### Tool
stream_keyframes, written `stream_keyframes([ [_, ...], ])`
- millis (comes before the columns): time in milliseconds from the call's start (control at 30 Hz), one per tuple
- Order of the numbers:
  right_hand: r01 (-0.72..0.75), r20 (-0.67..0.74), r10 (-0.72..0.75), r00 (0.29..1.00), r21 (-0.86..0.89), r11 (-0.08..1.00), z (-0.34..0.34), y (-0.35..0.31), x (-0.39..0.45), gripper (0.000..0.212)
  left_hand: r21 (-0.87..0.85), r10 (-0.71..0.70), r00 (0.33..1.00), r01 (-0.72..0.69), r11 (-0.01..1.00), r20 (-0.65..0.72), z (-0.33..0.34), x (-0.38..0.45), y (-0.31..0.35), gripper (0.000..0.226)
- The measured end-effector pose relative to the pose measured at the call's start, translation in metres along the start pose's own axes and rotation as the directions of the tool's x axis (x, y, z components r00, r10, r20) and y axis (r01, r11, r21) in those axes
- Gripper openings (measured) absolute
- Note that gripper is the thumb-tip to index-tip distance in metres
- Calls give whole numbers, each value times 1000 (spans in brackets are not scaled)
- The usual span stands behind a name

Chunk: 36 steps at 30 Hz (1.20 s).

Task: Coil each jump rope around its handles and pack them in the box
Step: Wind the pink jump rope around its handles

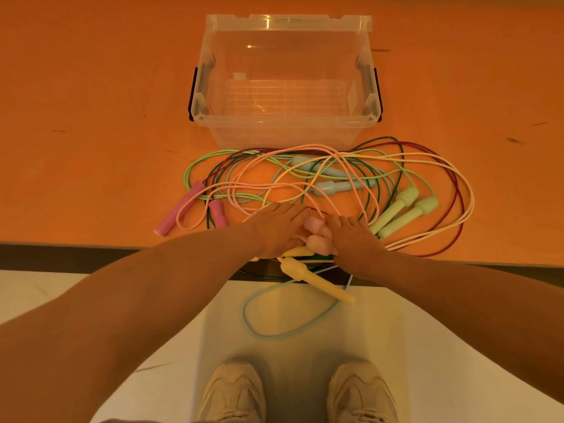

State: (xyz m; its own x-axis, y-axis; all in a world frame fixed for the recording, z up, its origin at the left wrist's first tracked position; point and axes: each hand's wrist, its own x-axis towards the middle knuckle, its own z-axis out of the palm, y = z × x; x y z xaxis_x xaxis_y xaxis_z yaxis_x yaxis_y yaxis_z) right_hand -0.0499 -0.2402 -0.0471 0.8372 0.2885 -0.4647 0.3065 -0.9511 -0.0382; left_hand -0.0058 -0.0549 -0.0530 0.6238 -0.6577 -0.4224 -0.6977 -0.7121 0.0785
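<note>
Two pale pink handles (316,236) near the counter (91,117) edge are grasped between left hand (276,228) and right hand (354,239); their cord should be freed from the tangle before coiling, clear box (287,123) waiting beyond.

A clear plastic box (285,83) stands open and empty, well beyond the fingertips. Between it and the fingers sprawl tangled, uncoiled jump ropes (323,175): pink handles (180,212) left of the fingers, blue handles (332,184) just ahead, green handles (403,212) to the right, pale pink handles (316,236) between both hands, a yellow handle (311,277) overhanging the table edge.
</note>
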Motion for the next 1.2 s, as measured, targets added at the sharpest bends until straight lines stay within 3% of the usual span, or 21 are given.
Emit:
stream_keyframes([
  [100,-5,14,5,1000,21,1000,-4,4,-3,55,-38,-11,1000,11,999,4,2,-1,2,71],
  [200,17,-60,-15,998,35,999,-14,12,-8,53,-145,-38,999,34,989,-25,-2,-3,5,74],
  [433,-25,-82,44,996,220,975,-28,27,-21,47,-401,-111,984,46,915,-140,-29,-11,16,47],
  [567,69,-69,-39,997,532,844,-45,19,-23,67,-364,-98,965,2,931,-244,-50,-20,15,54],
  [633,110,-140,-30,990,612,784,-55,11,-23,60,-344,-120,958,24,939,-262,-56,-25,11,55],
  [733,98,-173,-4,985,538,837,-66,4,-22,50,-240,-178,959,123,963,-221,-55,-32,5,55],
  [833,60,-174,16,985,425,903,-73,7,-21,59,-198,-260,947,223,955,-188,-50,-39,-5,39],
  [967,55,-315,98,944,444,894,-96,11,-20,57,-290,-341,890,255,922,-303,-59,-52,-39,11],
  [1133,95,-481,199,854,519,849,-131,20,-19,53,-253,-391,743,300,920,-544,-80,-59,-74,12],
  [1200,104,-548,255,797,540,835,-144,25,-19,49,-273,-360,682,238,932,-637,-92,-59,-75,13],
])
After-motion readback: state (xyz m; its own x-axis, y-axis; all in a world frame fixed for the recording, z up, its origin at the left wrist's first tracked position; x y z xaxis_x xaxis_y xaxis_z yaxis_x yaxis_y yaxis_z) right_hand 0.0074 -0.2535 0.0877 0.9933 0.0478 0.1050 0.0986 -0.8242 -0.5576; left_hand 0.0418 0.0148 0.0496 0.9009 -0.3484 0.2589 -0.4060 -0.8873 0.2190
